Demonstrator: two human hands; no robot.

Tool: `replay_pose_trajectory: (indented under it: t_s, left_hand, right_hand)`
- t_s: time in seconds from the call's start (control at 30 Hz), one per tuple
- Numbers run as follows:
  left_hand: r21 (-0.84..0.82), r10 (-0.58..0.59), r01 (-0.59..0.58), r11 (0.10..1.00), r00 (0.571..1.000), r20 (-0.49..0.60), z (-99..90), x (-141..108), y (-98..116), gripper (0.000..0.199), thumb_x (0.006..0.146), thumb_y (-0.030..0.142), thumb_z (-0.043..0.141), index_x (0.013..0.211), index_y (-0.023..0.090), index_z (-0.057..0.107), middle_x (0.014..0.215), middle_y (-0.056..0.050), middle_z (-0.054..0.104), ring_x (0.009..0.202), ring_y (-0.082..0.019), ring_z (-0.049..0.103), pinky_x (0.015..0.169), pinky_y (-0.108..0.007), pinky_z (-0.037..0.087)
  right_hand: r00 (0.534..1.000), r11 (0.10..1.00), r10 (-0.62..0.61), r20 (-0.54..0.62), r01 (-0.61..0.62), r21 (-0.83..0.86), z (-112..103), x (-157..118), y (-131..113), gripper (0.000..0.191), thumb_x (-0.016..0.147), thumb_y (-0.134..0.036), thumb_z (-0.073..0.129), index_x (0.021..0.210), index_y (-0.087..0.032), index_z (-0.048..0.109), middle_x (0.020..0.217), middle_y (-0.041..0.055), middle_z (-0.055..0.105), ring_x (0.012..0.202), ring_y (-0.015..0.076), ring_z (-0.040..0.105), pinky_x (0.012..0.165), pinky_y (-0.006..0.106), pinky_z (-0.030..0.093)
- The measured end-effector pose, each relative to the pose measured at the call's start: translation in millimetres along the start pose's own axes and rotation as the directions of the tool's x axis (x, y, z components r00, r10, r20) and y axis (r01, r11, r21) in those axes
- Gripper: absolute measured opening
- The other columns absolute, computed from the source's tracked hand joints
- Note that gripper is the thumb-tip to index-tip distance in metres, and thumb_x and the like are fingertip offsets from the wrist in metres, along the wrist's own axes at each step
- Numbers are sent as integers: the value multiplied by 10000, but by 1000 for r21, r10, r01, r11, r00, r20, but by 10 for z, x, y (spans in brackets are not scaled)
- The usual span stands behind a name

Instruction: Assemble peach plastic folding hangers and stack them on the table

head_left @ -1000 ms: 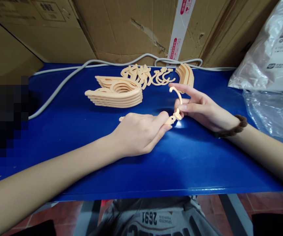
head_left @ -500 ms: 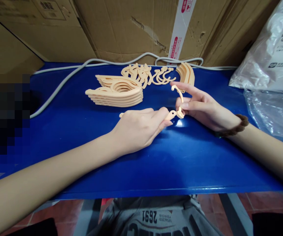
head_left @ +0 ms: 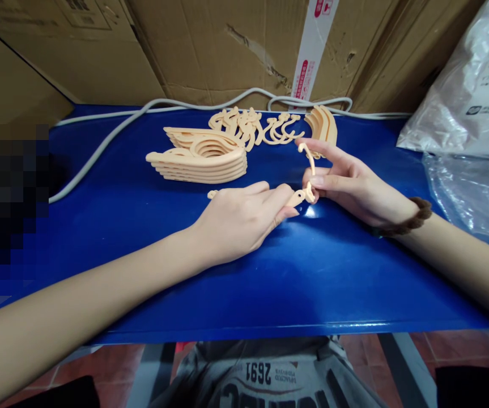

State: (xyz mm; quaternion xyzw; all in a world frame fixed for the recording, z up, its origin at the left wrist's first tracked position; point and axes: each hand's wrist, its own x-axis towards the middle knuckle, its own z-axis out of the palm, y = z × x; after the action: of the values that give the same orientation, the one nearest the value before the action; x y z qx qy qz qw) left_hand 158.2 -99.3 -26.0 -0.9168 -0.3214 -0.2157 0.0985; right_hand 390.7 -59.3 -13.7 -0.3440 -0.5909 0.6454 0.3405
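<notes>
My left hand (head_left: pixel 239 224) is closed over a beige plastic arm piece (head_left: pixel 297 198); its holed end sticks out past my fingertips and its other end shows at the left, the middle being covered. Between thumb and fingers, my right hand (head_left: pixel 341 180) pinches a beige hook (head_left: pixel 311 164), curved end up. The hook's base is right beside the holed end; whether they touch is hard to tell. Behind my left hand lies a stack of beige hanger pieces (head_left: pixel 202 167).
Small beige parts (head_left: pixel 239 126), loose hooks (head_left: pixel 280 129) and curved pieces (head_left: pixel 321 127) lie at the back of the blue table (head_left: pixel 244 294). A white cable (head_left: pixel 112 139) runs before cardboard boxes (head_left: pixel 210 51). Plastic bags (head_left: pixel 452 96) are at the right.
The hook in my right hand has turned slightly, and its base has shifted a little toward the piece in my left hand. My left hand has hardly moved.
</notes>
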Motion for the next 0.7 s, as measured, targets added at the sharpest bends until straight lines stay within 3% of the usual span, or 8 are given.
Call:
replay_pose_trajectory:
  t_s: [0.2, 0.43, 0.7]
  left_hand:
    - [74, 37, -31, 997, 996, -81, -22, 13, 22, 374, 1117, 288, 320, 912, 158, 604, 701, -21, 636, 681, -161, 627, 520, -273, 323]
    - [187, 8, -14, 982, 999, 33, -46, 23, 31, 456, 1120, 328, 263, 932, 156, 641, 667, -29, 604, 628, -168, 600, 530, -268, 361]
    - [192, 43, -36, 981, 999, -34, -17, -1, 27, 406, 1111, 300, 328, 896, 146, 637, 655, -29, 601, 591, -176, 581, 485, -306, 288]
  right_hand:
    - [1000, 999, -18, -12, 18, -33, 13, -13, -3, 602, 856, -190, 742, 1418, -263, 539, 764, -56, 662, 662, 106, 618, 668, 253, 542]
    - [999, 993, -49, -25, 46, -106, 21, -23, -27, 601, 841, -244, 775, 1402, -262, 560, 773, -36, 655, 655, 118, 608, 650, 263, 551]
    - [998, 989, -53, -45, 47, -142, 19, -30, -21, 594, 850, -246, 767, 1403, -256, 552, 776, -32, 665, 680, 129, 621, 660, 268, 551]
